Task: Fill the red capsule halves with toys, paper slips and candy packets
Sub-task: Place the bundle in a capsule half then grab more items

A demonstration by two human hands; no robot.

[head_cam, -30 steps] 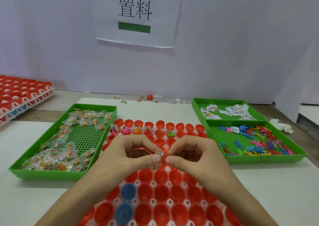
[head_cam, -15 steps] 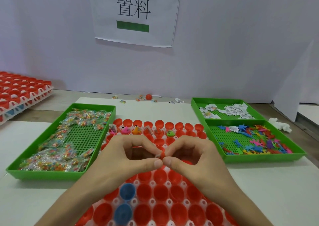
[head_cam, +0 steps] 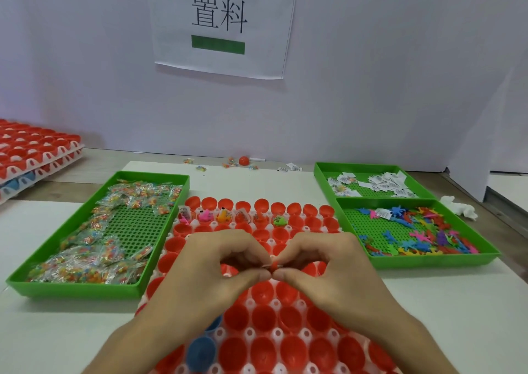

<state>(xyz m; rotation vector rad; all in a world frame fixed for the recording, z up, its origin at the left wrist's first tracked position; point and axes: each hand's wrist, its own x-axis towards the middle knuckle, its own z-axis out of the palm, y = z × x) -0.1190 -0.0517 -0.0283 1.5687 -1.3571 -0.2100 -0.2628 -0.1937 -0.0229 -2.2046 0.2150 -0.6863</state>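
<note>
Red item mostly hidden btwn left hand & right hand, can't ID; rack cut at bottom edge.

red capsule halves: open side up, in rows, centre; several in a far row filled | candy packets: clear, heaped, 9 o'clock | paper slips: white, printed, 1 o'clock | toys: multicoloured, 3 o'clock | small red piece: pinched between left hand and right hand, above centre
</note>
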